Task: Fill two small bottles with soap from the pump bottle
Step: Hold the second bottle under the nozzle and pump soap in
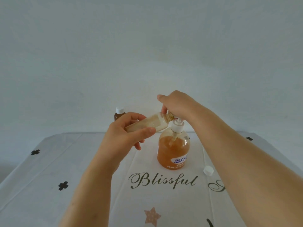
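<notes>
The pump bottle [173, 151], clear with amber soap and a white pump, stands on the table at the centre. My left hand [126, 133] holds a small bottle [157, 122] tilted almost sideways, its open neck against the pump's nozzle; creamy soap coats its inside. My right hand [177, 105] rests on top of the pump head, fingers curled over it and hiding the nozzle. A second small brown bottle [118, 114] with a white cap stands upright behind my left hand. A loose white cap [208, 170] lies on the table to the right of the pump bottle.
The table [49, 169] carries a white cloth printed with "Blissful", black clovers and a pink star. A plain pale wall rises right behind the table's far edge.
</notes>
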Tool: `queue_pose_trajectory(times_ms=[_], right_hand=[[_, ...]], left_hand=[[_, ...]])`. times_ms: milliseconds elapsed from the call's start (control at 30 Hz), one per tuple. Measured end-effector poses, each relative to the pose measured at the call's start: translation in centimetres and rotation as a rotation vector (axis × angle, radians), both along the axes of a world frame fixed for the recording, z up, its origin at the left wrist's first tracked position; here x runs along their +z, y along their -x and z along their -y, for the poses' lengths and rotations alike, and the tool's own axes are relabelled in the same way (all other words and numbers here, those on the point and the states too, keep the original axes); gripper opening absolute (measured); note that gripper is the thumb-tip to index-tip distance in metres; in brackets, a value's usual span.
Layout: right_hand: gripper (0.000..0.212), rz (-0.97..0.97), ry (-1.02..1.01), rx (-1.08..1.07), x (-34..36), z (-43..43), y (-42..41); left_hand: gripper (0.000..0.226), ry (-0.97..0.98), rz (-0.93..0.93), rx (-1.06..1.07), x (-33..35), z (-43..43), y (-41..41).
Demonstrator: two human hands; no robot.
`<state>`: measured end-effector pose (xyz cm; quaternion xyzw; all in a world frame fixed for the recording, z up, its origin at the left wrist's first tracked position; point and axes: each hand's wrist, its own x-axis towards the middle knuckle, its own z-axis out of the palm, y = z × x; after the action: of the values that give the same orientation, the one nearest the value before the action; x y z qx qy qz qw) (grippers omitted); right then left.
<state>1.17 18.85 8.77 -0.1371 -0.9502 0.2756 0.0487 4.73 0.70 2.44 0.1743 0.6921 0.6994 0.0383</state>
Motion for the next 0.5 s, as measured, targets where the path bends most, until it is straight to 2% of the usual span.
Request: queue_pose_trajectory(times_ms=[500], right_hand=[[0.058, 0.066, -0.011, 0.016, -1.1, -0.2, 0.6]], left_hand=[[0.025, -0.008, 0.061, -0.006, -0.7, 0.1, 0.3]])
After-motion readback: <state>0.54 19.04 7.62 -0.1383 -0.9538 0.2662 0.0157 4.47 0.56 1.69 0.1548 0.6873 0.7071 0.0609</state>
